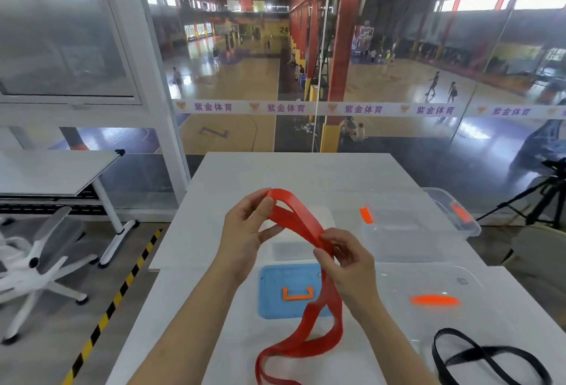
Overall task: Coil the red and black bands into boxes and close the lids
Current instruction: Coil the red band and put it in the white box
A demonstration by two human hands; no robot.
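A long red band (306,225) is lifted over the white table (291,170). My left hand (245,231) pinches its folded top end. My right hand (346,259) pinches both strands lower down, and the rest trails onto the table near the front edge. A black band (477,354) lies twisted in a loop at the front right. A clear box (398,231) with orange clips stands open at the right, its lid hanging off the far side. A blue lid (275,292) with an orange handle lies flat below my hands.
A clear lid (435,286) with an orange handle lies at the right front. A small clear tray (291,251) sits behind the blue lid. A glass wall stands past the table's far edge. An office chair (39,256) and another table are on the left, a tripod (539,197) on the right.
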